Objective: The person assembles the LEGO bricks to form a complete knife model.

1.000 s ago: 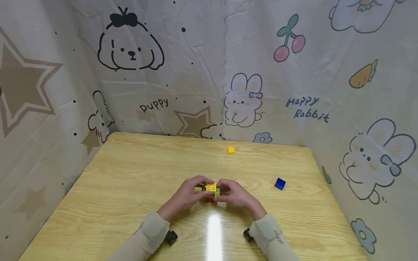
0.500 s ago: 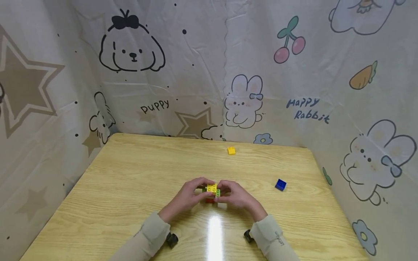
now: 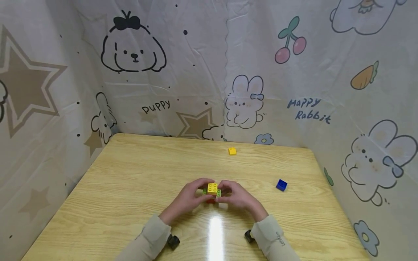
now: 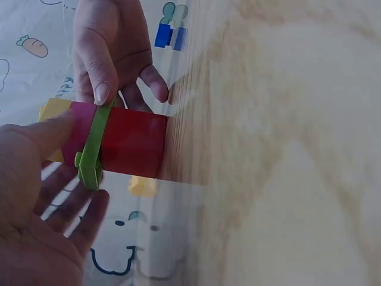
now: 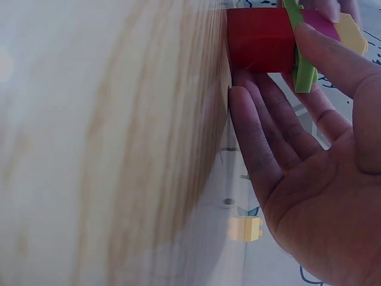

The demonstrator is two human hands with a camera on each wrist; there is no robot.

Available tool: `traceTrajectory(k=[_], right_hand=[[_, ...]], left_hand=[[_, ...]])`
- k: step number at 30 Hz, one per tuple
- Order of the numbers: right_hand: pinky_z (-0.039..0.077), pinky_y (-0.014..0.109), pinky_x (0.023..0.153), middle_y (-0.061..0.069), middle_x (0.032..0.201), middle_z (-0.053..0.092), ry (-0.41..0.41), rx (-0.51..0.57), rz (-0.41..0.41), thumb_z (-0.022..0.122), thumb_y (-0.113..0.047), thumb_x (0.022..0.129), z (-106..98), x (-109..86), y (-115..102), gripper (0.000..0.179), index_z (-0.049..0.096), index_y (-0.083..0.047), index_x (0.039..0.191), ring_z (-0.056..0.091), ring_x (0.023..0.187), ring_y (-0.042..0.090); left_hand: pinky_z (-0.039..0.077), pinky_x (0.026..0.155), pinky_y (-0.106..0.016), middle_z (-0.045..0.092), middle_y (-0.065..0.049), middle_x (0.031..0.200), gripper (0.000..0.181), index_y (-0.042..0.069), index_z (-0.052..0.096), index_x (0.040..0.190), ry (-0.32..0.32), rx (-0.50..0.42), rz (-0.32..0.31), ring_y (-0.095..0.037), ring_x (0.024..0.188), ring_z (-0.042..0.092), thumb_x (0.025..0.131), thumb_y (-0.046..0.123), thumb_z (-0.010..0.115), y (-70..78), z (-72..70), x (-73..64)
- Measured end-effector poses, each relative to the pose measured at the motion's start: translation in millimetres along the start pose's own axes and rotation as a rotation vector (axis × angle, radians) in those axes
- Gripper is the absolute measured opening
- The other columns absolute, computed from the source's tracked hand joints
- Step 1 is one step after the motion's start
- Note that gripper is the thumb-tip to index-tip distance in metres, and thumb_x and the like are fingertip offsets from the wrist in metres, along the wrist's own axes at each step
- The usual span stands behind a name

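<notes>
A small stack of toy building bricks stands upright on the wooden table between both hands. From the bottom it has a red brick point(image 4: 132, 142), a thin green plate point(image 4: 94, 143) jutting out sideways, a magenta brick point(image 5: 319, 24) and a yellow brick point(image 3: 212, 188) on top. My left hand point(image 3: 188, 196) grips the stack's upper part, thumb across the magenta brick and fingers around the far side. With its thumb on the green plate, my right hand point(image 3: 239, 195) pinches the stack from the right, its other fingers behind it near the tabletop.
A loose yellow brick point(image 3: 232, 151) lies near the back edge of the table point(image 3: 147, 163). To the right lies a loose blue brick point(image 3: 281, 185). A printed cloth point(image 3: 196, 72) hangs behind and along both sides of the table.
Both hands stay at the stack. The top yellow brick sits a little squarer and shows more between the left thumb and index finger. The head view shifts slightly.
</notes>
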State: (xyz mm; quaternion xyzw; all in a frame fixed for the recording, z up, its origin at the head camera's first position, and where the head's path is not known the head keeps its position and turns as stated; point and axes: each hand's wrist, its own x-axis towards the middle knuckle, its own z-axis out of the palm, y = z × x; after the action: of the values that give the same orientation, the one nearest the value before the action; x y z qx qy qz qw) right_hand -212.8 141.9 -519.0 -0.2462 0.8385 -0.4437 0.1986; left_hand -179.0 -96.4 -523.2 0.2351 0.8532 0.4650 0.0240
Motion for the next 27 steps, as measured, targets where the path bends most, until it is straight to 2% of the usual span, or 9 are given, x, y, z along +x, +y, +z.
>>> traceTrajectory(k=[7,16,22,27], right_hand=[[0.054,0.044,0.098,-0.002,0.111,0.069,0.001,-0.003,0.02,0.079,-0.024,0.094,-1,-0.4,1,0.019,0.066,-0.018,0.106,0.066,0.103,0.016],[0.055,0.039,0.096,-0.001,0.112,0.069,-0.006,0.004,0.01,0.079,-0.024,0.094,1,0.0,2,0.019,0.066,-0.017,0.107,0.066,0.102,0.015],[0.054,0.042,0.097,0.001,0.113,0.069,-0.006,0.013,0.013,0.078,-0.023,0.094,1,0.1,1,0.019,0.066,-0.015,0.108,0.066,0.103,0.016],[0.054,0.038,0.096,0.001,0.111,0.069,-0.002,0.005,0.018,0.079,-0.022,0.094,1,0.7,1,0.019,0.066,-0.015,0.107,0.066,0.102,0.015]], left_hand=[[0.056,0.101,-0.036,0.069,0.006,0.129,0.038,0.021,0.063,0.134,-0.024,-0.054,-0.035,-0.016,0.114,0.067,0.097,0.021,0.074,-6.1,0.6,-2.2],[0.059,0.093,-0.032,0.069,0.002,0.124,0.03,0.021,0.067,0.126,-0.035,-0.159,-0.07,-0.018,0.109,0.066,0.097,0.02,0.074,-12.7,2.1,-3.1],[0.058,0.094,-0.033,0.069,0.001,0.122,0.03,0.021,0.067,0.126,-0.034,-0.164,-0.072,-0.017,0.109,0.065,0.097,0.019,0.075,-15.3,2.7,-2.8],[0.058,0.094,-0.034,0.069,0.002,0.123,0.03,0.023,0.067,0.125,-0.035,-0.164,-0.079,-0.018,0.109,0.065,0.097,0.02,0.075,-16.0,3.7,-1.4]])
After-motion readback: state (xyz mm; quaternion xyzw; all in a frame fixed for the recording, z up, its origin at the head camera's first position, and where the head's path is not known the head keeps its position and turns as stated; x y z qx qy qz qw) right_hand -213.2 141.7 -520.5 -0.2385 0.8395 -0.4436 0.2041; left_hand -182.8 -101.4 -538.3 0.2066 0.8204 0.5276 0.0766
